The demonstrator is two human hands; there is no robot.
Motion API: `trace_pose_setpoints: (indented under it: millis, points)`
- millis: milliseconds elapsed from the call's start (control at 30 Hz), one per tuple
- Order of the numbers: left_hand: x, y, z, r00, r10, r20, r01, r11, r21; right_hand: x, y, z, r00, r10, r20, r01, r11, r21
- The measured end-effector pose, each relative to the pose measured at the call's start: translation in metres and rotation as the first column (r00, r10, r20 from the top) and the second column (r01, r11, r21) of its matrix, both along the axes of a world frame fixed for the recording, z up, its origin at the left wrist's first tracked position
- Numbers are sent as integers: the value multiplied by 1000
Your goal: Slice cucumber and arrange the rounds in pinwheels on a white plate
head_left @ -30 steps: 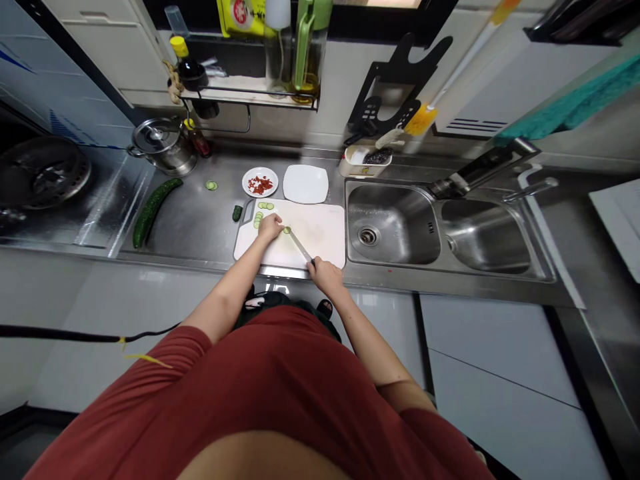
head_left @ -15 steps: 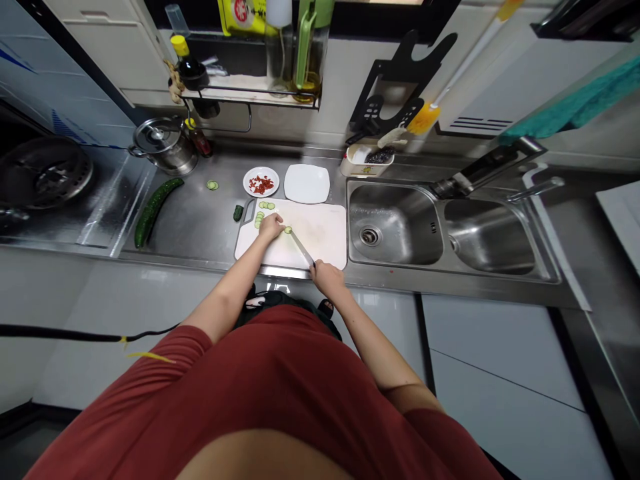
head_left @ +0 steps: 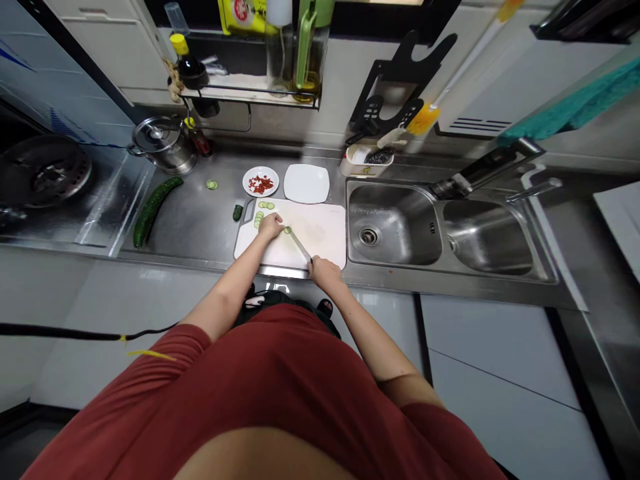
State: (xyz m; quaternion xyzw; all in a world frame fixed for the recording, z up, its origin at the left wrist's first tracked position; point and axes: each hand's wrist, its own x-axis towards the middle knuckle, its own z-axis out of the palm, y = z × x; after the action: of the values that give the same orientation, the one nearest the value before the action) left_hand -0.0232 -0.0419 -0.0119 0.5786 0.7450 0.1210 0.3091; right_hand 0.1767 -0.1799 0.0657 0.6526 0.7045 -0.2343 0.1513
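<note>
My right hand (head_left: 325, 272) is closed round the handle of a knife (head_left: 301, 247) at the front edge of the white cutting board (head_left: 325, 233). The blade points up and left, its tip at a cucumber slice (head_left: 287, 230). Just left of that slice is my left hand (head_left: 271, 227), fingers bent together over the board; what they hold, if anything, is too small to make out. Several cucumber slices (head_left: 259, 219) lie beside and behind my left hand. A cucumber end piece (head_left: 237, 213) rests on the counter by the board's handle.
Behind the board stand a plate of chopped red pieces (head_left: 261, 181) and a bare white plate (head_left: 307, 183). A whole cucumber (head_left: 154, 210), slices and a steel pot (head_left: 164, 147) are on the left. The double sink (head_left: 395, 223) adjoins the board's right side.
My right hand and the knife have shifted very slightly to the left and up. My left hand is nearly in the same place.
</note>
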Motion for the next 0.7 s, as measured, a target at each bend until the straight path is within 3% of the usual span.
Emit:
trace_pose_setpoints:
  millis: [700]
  points:
    - [-1,2,-4,1000,-13,3,13,1000,3,0,5,3,1000,-2,-8,2,999,-33]
